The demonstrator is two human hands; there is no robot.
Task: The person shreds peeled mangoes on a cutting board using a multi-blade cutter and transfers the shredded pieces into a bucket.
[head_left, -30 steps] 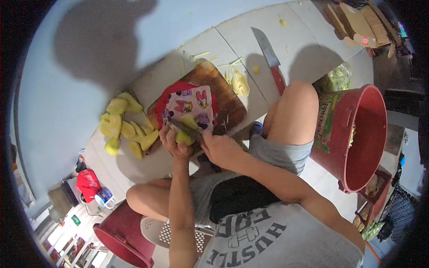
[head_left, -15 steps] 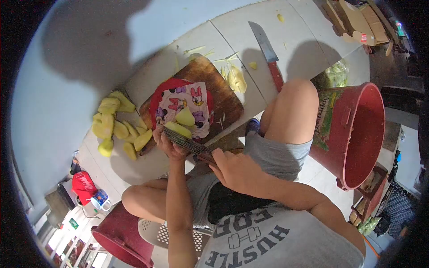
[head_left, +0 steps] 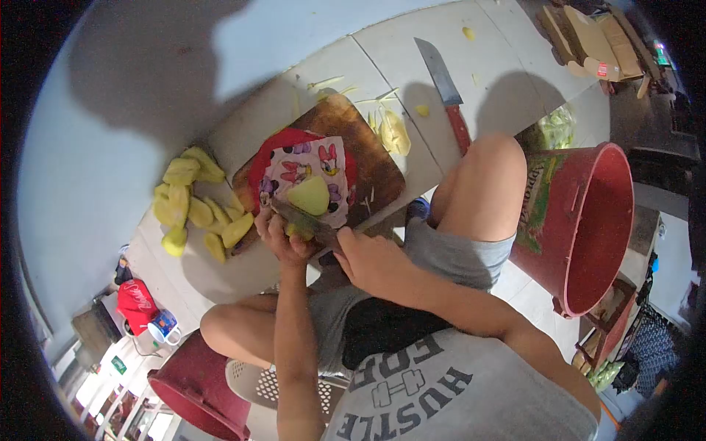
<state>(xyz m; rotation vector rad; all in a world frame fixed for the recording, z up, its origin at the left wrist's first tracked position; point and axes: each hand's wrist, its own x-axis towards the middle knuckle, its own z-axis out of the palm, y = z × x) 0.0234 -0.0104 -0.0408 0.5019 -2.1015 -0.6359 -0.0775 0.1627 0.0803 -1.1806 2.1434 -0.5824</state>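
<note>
My right hand (head_left: pixel 375 263) is closed round the handle of a knife, whose dark blade (head_left: pixel 309 224) reaches left across a piece of pale green fruit (head_left: pixel 297 232). Closed fingers of my left hand (head_left: pixel 282 237) hold that fruit, which looks like peeled green mango; the blade and fingers partly hide it. Just beyond the blade, a cut fruit piece (head_left: pixel 309 195) shows a flat, pale face over a printed cloth (head_left: pixel 323 156). Cloth and a red rounded item beneath it lie on a wooden cutting board (head_left: pixel 379 169).
Several peeled fruit pieces (head_left: pixel 179 202) are heaped left of the board. A large red-handled knife (head_left: pixel 443 88) lies on the tiles at the upper right, near fruit scraps (head_left: pixel 395 134). Red tubs (head_left: pixel 604 228) stand right and lower left. A mug (head_left: pixel 165 327) is at far left.
The blade has turned and shifted slightly across the fruit in my left hand. More of the cut piece's flat face shows beyond it. My right hand has moved slightly left.
</note>
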